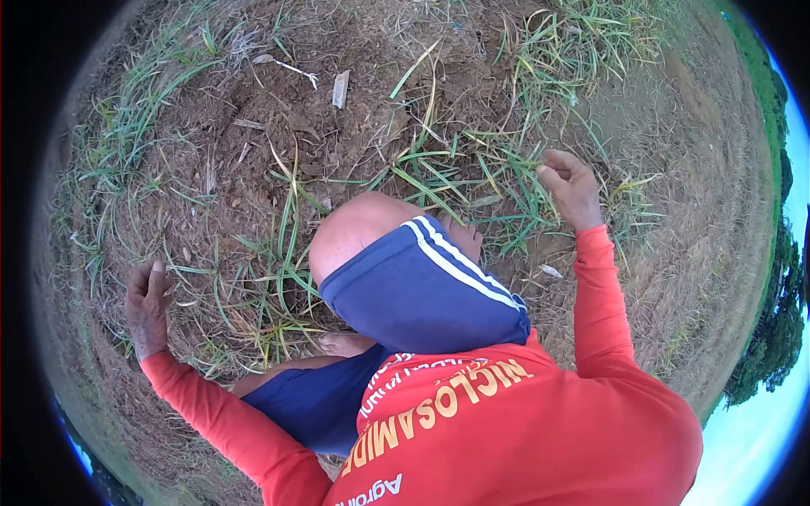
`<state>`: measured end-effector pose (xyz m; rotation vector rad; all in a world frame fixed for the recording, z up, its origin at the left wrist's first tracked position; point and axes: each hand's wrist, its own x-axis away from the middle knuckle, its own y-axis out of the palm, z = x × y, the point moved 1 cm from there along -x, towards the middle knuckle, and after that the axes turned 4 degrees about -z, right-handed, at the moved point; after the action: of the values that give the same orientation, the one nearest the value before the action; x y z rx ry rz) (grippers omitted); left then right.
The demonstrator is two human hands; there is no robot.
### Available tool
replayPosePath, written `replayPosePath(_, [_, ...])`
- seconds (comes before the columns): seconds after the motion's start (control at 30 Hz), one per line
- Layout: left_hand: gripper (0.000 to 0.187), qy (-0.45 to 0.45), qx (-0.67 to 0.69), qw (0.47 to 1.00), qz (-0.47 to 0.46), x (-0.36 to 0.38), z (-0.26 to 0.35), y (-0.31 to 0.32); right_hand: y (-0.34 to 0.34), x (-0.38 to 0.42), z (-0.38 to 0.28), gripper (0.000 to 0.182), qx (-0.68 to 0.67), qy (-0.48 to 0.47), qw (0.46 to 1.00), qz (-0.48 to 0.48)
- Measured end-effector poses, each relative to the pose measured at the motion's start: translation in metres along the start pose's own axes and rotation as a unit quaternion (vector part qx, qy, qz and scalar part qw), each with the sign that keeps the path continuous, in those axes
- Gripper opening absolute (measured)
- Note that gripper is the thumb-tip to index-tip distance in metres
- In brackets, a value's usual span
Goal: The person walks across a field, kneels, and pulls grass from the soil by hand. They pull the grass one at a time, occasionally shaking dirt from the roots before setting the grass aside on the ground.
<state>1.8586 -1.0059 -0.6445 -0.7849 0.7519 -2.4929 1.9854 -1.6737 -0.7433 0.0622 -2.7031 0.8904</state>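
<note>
My right hand (575, 192) is out to the right, thumb and fingers pinched together at the tips of some green grass blades (516, 165). Those blades belong to a tuft that grows beside my bare foot (462, 236). On the left, my left hand (148, 310) is held low over thin grass, its thumb pressed against the curled fingers. Whatever it grips, if anything, is too small to make out. Between the hands, long green and yellowing grass (285, 253) grows from brown soil (245, 181).
My bent knee (359, 232) rises between the hands. A pale flat scrap (340, 89) and a dry twig (287, 67) lie on the soil ahead. Thicker grass (582, 42) grows at the upper right. Trees (768, 316) stand at the far right edge.
</note>
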Motion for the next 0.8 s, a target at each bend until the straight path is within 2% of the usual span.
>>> replayPosePath(0.03, [0.031,-0.004,-0.017,1.000,-0.010,0.000,-0.003,-0.002,0.052,0.000,-0.011,0.047,-0.056,-0.014,0.989,-0.137])
replayPosePath(0.07, [0.031,-0.006,-0.007,1.000,-0.014,0.001,-0.006,-0.002,0.096,0.000,-0.024,0.045,-0.018,-0.012,0.985,-0.172])
replayPosePath(0.13, [0.031,-0.014,0.017,1.000,-0.014,0.007,-0.016,-0.007,0.161,-0.019,-0.025,0.044,0.010,-0.035,0.987,-0.159])
replayPosePath(0.2, [0.031,-0.022,0.008,0.999,0.022,0.017,-0.020,-0.014,0.196,-0.028,-0.035,0.040,-0.050,-0.060,0.995,-0.054])
replayPosePath(0.23, [0.032,-0.028,0.008,0.999,0.030,0.023,-0.019,-0.017,0.203,-0.031,-0.039,0.035,-0.070,-0.105,0.991,-0.047])
replayPosePath(0.33, [0.031,-0.039,0.013,0.999,0.031,0.032,-0.031,-0.028,0.216,-0.039,-0.031,0.038,-0.038,-0.204,0.975,-0.074])
replayPosePath(0.37, [0.031,-0.038,0.017,0.999,0.028,0.031,-0.032,-0.030,0.215,-0.040,-0.033,0.034,0.005,-0.268,0.963,-0.009])
replayPosePath(0.47, [0.032,-0.038,0.010,0.998,0.048,0.031,-0.033,-0.030,0.219,-0.036,-0.036,0.026,0.064,-0.191,0.979,0.033])
replayPosePath(0.5, [0.032,-0.037,0.015,0.998,0.042,0.029,-0.033,-0.029,0.216,-0.033,-0.041,0.026,0.107,-0.217,0.969,0.043])
replayPosePath(0.6, [0.032,-0.027,0.028,0.999,0.036,0.023,-0.030,-0.026,0.209,-0.041,-0.033,0.026,0.178,-0.147,0.973,-0.024])
replayPosePath(0.73, [0.033,-0.024,0.022,0.999,0.043,0.026,-0.030,-0.027,0.215,-0.042,-0.040,0.027,0.215,-0.161,0.963,0.007])
replayPosePath(0.8, [0.035,-0.029,0.019,0.999,0.037,0.026,-0.033,-0.030,0.213,-0.040,-0.047,0.028,0.236,-0.141,0.961,-0.021])
